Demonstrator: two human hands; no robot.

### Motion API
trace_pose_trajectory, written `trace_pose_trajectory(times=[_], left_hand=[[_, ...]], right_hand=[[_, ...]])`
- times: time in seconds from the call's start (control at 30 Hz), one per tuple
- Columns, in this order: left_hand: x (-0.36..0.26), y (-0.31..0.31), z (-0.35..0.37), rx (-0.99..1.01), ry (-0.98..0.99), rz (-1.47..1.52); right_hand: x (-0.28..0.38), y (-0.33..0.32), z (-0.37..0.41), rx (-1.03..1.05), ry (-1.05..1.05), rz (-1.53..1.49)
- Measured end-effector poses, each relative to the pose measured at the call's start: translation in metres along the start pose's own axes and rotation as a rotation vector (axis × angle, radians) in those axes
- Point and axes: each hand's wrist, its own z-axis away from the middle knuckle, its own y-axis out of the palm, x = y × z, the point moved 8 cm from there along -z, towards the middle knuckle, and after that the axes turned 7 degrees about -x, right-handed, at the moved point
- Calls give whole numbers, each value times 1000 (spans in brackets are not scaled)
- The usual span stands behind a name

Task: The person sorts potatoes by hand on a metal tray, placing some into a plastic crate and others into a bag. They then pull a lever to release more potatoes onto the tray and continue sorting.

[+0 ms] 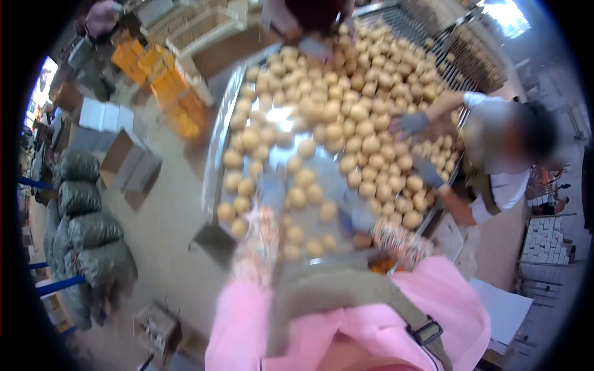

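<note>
Many round, pale yellow-brown fruits or potatoes [371, 145] cover a metal sorting table [216, 145] in front of me. My left hand [271, 188], in a grey-blue glove, is over the near left part of the table, among loose round items. It is blurred, and its fingers cannot be made out. Near the table's front edge, my right hand [357, 213], also gloved, lies beside the right-hand part of the pile. Motion smears its fingers too, and whether it holds anything is hidden. Patterned sleeves cover both my forearms.
A co-worker [495, 142] at the right reaches two gloved hands into the pile. Another person [309, 18] works at the far side. Orange crates [164, 83] and an open carton [130, 161] stand at the left, with stacked green sacks [96, 229] nearer. A white board [501, 309] lies lower right.
</note>
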Motion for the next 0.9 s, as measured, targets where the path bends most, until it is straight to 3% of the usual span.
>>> trace_pose_trajectory(times=[0.03,0.07,0.17,0.23,0.27,0.33,0.37,0.4,0.47,0.53,0.6,0.63,0.67,0.73,0.77,0.83,0.87,0.9], left_hand=[[0,-15,3,62,-88,85],[-1,-20,9,75,-86,114],[6,-36,19,86,-94,246],[12,-48,24,88,-104,348],[21,-50,30,114,-256,580],[30,-53,49,168,-560,1042],[30,-64,57,122,-530,1084],[41,-49,74,119,-528,1071],[51,-4,109,212,-725,1755],[14,-18,152,505,-853,2224],[-16,-50,173,499,-891,2238],[-32,-60,179,461,-891,2195],[-44,-68,184,420,-886,2141],[-57,-84,189,333,-859,2034],[-57,-91,190,297,-847,1983],[-52,-114,184,241,-835,1938],[-50,-126,181,327,-838,1893],[-49,-130,182,413,-839,1845]], right_hand=[[28,-3,23,-216,-264,360],[32,3,29,130,91,68],[39,81,55,24,167,-12],[48,148,60,290,150,-536],[63,131,53,283,142,-541],[117,84,44,509,-23,-258],[111,98,45,577,298,-956],[110,105,50,575,291,-967],[120,37,32,196,150,-823],[132,6,31,217,128,-905],[139,-2,35,318,276,-1203],[165,-53,36,237,199,-1076],[161,-42,39,239,197,-1076],[164,-36,42,48,-170,-917],[165,-34,47,61,-185,-921],[152,-13,54,321,45,-768],[160,-31,54,323,33,-771],[174,-62,53,324,48,-1009]])
